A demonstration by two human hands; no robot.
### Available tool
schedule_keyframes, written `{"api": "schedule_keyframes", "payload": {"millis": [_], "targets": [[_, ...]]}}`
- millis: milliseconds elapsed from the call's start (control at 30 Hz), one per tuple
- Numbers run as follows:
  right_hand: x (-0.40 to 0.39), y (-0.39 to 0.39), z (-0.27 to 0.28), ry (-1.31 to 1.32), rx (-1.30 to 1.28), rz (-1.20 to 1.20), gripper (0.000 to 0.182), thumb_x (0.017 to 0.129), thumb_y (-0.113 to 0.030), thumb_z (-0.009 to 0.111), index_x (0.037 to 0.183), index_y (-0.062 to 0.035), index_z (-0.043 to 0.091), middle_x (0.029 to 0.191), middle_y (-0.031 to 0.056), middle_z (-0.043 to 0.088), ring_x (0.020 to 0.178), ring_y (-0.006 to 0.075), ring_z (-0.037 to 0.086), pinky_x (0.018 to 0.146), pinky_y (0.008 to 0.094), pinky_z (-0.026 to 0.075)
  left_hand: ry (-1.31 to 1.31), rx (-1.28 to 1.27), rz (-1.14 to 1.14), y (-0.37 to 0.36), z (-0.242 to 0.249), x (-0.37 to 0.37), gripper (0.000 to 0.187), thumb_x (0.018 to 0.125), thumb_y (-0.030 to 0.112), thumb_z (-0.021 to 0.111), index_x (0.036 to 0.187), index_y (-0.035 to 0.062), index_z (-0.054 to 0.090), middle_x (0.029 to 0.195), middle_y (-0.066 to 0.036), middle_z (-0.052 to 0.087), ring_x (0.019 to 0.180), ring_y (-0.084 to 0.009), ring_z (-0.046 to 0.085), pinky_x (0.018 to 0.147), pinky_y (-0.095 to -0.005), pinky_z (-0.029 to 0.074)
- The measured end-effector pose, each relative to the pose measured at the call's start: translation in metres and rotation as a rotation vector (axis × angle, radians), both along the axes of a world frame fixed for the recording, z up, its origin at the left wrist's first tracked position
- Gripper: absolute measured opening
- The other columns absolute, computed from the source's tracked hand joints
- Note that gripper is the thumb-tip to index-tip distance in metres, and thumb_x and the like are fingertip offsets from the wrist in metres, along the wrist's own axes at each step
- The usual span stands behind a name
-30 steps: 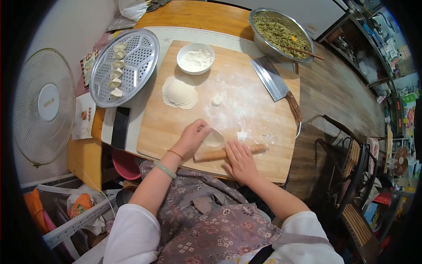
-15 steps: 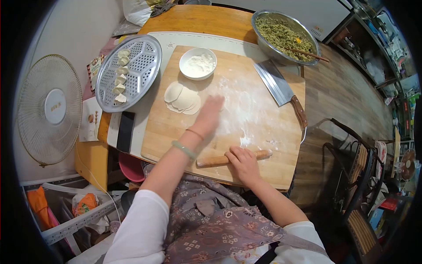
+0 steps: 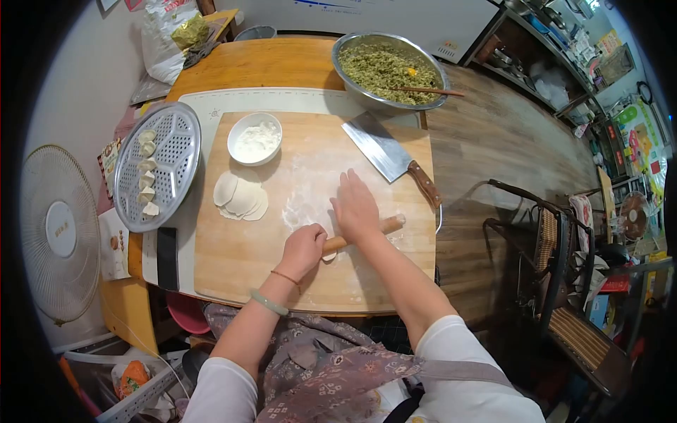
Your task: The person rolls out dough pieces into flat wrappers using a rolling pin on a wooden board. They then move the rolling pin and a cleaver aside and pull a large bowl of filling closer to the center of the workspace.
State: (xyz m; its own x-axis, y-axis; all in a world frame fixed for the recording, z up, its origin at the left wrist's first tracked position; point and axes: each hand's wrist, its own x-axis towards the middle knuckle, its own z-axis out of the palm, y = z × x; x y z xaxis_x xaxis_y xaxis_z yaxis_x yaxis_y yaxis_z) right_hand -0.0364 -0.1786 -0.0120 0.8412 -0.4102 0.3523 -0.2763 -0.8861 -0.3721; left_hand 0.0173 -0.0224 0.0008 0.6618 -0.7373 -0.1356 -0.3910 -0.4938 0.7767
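Observation:
A wooden rolling pin point(image 3: 393, 224) lies slanted on the floured wooden board point(image 3: 233, 271). Palm down on the pin, my right hand point(image 3: 356, 208) has its fingers stretched forward. My left hand point(image 3: 305, 248) is closed at the pin's left end; what its fingers grip is hidden. A small pale bit of dough point(image 3: 329, 256) shows under the pin, between the hands. Flat round wrappers point(image 3: 242, 197) overlap in a pile at the board's left, below a white bowl of flour point(image 3: 254, 140). A cleaver point(image 3: 381, 149) rests at the upper right of the board.
Several dumplings stand in a line on a perforated metal tray point(image 3: 185, 151) at the left. A black phone point(image 3: 167, 258) lies below it. Behind the board is a metal bowl of green filling point(image 3: 384, 69) with chopsticks. A fan point(image 3: 61, 229) is far left, a chair point(image 3: 557, 247) right.
The view has shifted, so the board appears lower and further left. My left hand has come back from near the wrappers to the pin. My right hand's fingers have straightened over the pin.

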Motion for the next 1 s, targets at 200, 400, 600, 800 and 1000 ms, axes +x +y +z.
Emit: {"api": "schedule_keyframes", "payload": {"millis": [200,400,600,800,1000], "targets": [[-0.092,0.037,0.0,0.187,0.002,0.217,0.058,0.081,-0.027,0.059,0.129,0.0021,0.043,0.134,0.0243,0.041,0.123,0.0375,0.041,0.103,0.0456,0.033,0.075,0.082,-0.096,0.017,0.003,0.001,0.014,0.078,0.016,0.063,0.08,0.0032,0.061,0.073,-0.017,0.061,0.069,-0.0338,0.06,0.063,-0.0372,0.048],[-0.008,0.013,-0.002,0.031,0.021,0.079,0.06,0.081,-0.028,0.059,0.129,0.0046,0.042,0.135,0.0243,0.04,0.124,0.037,0.04,0.103,0.0449,0.032,-0.016,0.085,-0.018,0.003,-0.004,0.004,0.016,0.077,0.018,0.064,0.081,0.0034,0.061,0.072,-0.017,0.061,0.068,-0.0331,0.06,0.061,-0.0383,0.048],[-0.096,0.044,0.005,0.319,0.036,0.225,0.061,0.084,-0.031,0.054,0.131,0.0057,0.039,0.136,0.0245,0.039,0.125,0.0354,0.04,0.106,0.0439,0.03,0.082,0.178,-0.155,0.021,0.01,0.004,0.018,0.076,0.021,0.065,0.082,0.004,0.062,0.074,-0.017,0.063,0.071,-0.0326,0.061,0.064,-0.0383,0.049],[-0.009,0.015,0.004,0.102,0.077,0.077,0.058,0.085,-0.028,0.053,0.131,0.0055,0.04,0.136,0.0247,0.039,0.125,0.0366,0.039,0.106,0.0425,0.03,0.075,0.196,-0.024,0.004,0.012,0.011,0.014,0.079,0.02,0.061,0.082,0.006,0.064,0.075,-0.015,0.064,0.075,-0.0325,0.062,0.067,-0.0395,0.049],[-0.077,0.038,0.01,0.323,0.127,0.212,0.058,0.085,-0.025,0.053,0.132,0.0061,0.037,0.136,0.0253,0.038,0.127,0.0367,0.036,0.106,0.0426,0.029,0.157,0.184,-0.092,0.023,0.003,0.012,0.015,0.078,0.02,0.062,0.079,0.0057,0.064,0.074,-0.016,0.063,0.072,-0.0339,0.061,0.067,-0.041,0.049]]}}
